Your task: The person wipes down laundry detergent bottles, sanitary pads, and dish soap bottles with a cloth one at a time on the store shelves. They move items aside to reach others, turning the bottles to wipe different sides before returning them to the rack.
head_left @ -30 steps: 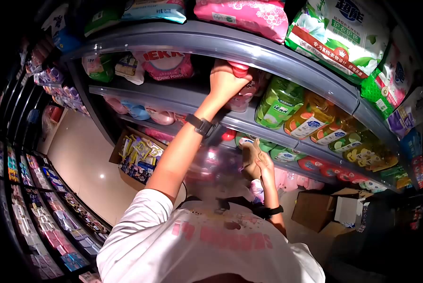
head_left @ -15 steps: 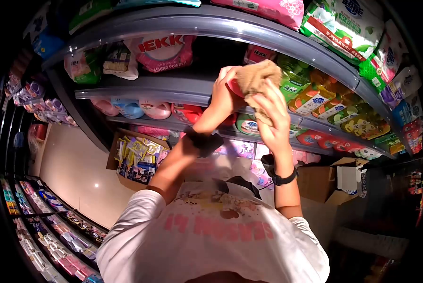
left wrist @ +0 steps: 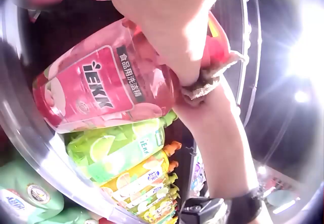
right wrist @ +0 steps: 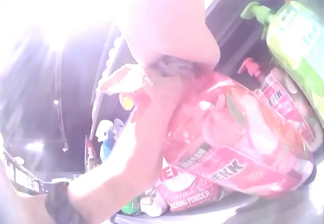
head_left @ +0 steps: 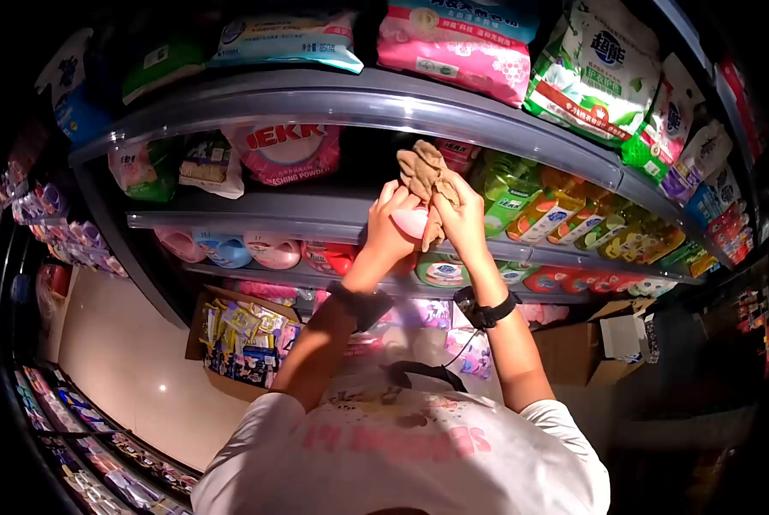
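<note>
Pink iEKK bottle [head_left: 411, 223] [left wrist: 93, 85] [right wrist: 253, 148] lies tilted in front of the middle shelf, gripped by my left hand [head_left: 388, 230] [left wrist: 162, 24]. My right hand [head_left: 460, 215] [right wrist: 172, 29] holds a crumpled brown cloth [head_left: 423, 170] [left wrist: 205, 86] [right wrist: 124, 79] against the bottle's upper end. The two hands are close together, with the bottle and cloth between them. Fingers of both hands are partly hidden in the wrist views, and glare washes out much of the right one.
The middle shelf [head_left: 230, 215] holds washing powder bags [head_left: 286, 154] on the left and green and orange bottles [head_left: 534, 215] on the right. Large bags [head_left: 453, 51] lie above. Below stand an open carton of packets [head_left: 243, 343] and another carton [head_left: 564, 352].
My left hand has come out of the shelf with the bottle. My right hand has risen with the cloth to meet it, and both have since shifted slightly left.
</note>
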Demonstrator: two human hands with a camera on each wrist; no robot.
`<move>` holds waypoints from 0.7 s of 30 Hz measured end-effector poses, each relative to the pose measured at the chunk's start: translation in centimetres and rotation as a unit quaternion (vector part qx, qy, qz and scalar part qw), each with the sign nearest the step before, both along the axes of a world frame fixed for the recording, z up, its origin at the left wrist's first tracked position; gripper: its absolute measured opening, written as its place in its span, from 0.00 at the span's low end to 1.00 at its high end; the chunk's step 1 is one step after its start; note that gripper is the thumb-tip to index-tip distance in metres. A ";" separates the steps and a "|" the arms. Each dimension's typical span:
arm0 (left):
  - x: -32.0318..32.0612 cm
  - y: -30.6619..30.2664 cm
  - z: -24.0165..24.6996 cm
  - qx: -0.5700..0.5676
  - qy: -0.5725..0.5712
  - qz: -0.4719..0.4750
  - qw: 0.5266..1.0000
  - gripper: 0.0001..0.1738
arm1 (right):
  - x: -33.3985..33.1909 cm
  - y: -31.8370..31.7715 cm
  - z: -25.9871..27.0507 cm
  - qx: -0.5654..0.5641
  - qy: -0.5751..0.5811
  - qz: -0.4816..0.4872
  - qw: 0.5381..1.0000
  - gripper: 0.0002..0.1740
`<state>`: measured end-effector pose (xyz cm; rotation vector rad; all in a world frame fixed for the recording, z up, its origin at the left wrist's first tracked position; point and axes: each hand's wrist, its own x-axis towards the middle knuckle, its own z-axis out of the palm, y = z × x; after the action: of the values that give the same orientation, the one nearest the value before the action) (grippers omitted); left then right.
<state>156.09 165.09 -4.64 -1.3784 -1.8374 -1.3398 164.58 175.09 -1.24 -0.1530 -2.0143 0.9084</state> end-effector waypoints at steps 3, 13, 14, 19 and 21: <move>-1.0 -1.5 0.3 0.028 0.054 -0.017 0.998 0.22 | -0.5 1.2 0.1 -0.205 -0.028 0.102 0.973 0.18; -3.5 -5.8 0.6 0.025 -0.007 -0.069 0.997 0.25 | -5.3 7.2 -6.8 -0.346 -0.188 0.136 0.909 0.18; -3.6 -5.9 0.4 0.027 0.004 -0.065 0.997 0.25 | -6.1 7.9 -8.1 -0.314 -0.185 0.123 0.923 0.18; -3.5 -5.8 -0.9 0.041 0.044 -0.042 0.997 0.26 | -7.3 4.6 -4.4 -0.282 -0.106 0.271 0.914 0.21; -3.0 -5.7 -1.1 0.057 0.049 -0.029 0.997 0.27 | -6.5 2.5 -1.3 -0.161 -0.160 0.317 0.921 0.18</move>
<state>153.05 159.44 -5.76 -1.4216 -1.6423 -1.3601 158.05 177.57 -2.58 0.2006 -2.2374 1.7202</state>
